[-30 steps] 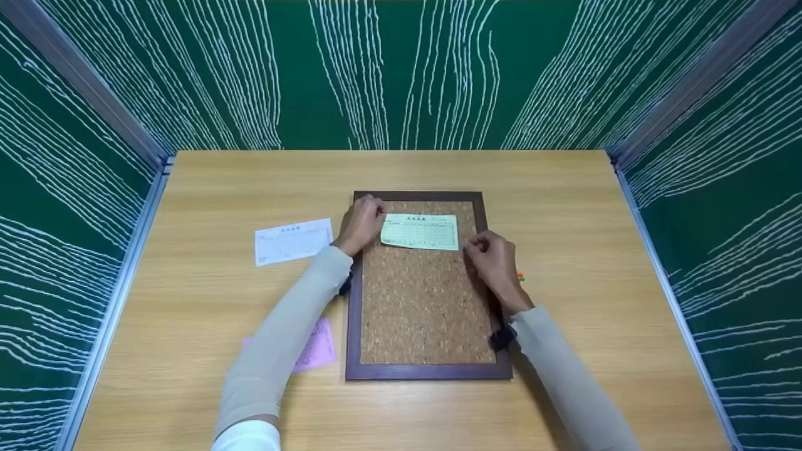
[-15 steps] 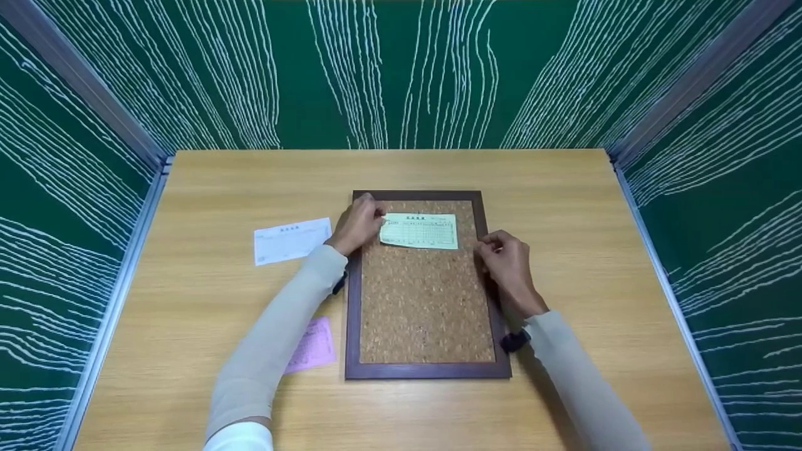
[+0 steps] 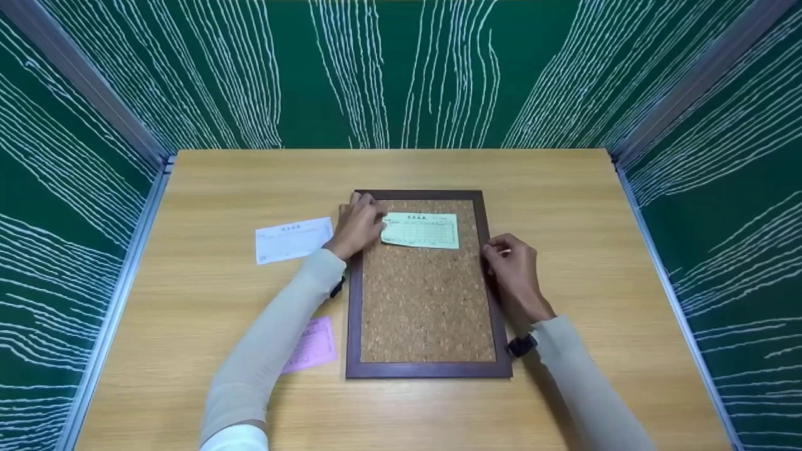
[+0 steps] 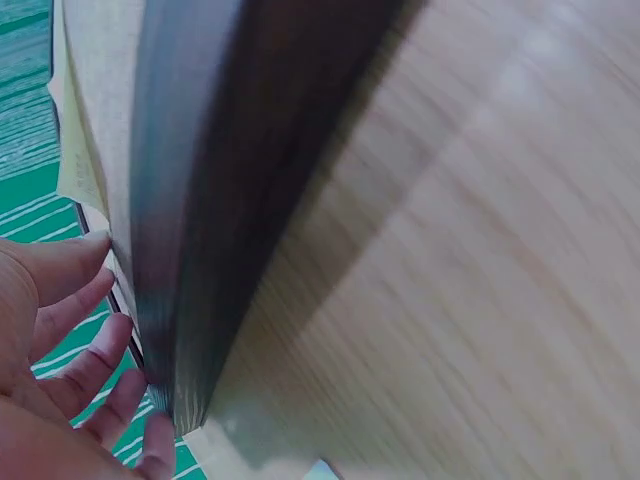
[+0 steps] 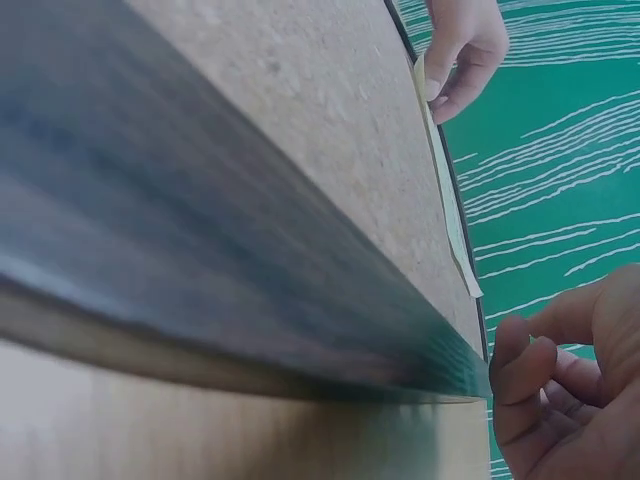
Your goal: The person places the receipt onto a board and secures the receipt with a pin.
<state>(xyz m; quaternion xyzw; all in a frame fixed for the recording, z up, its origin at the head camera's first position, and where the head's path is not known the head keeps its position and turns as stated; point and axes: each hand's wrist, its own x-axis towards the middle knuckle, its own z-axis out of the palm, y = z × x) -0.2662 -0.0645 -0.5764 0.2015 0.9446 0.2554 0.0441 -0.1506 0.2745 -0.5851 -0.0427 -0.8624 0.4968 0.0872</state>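
A brown-framed corkboard (image 3: 426, 307) lies on the table. Near its top is a pale green printed slip (image 3: 421, 230). My left hand (image 3: 360, 222) reaches over the frame's upper left, with fingertips right at the slip's left edge. In the left wrist view, the fingers (image 4: 95, 365) are spread and relaxed beside the frame. My right hand (image 3: 514, 266) is at the board's right edge, apart from the slip. The right wrist view shows the thumb and forefinger tips (image 5: 522, 365) together, the other fingers curled; I cannot tell whether something small is between them.
A white printed slip (image 3: 293, 240) lies on the table left of the board. Closer to me is a pink slip (image 3: 316, 344), partly under my left forearm. Green panels with white wavy lines (image 3: 438, 75) stand around the table (image 3: 564, 188).
My right hand has moved right, away from the green slip's right corner to the board's edge. It now covers the small orange and green thing seen earlier. My left hand stays nearly in place.
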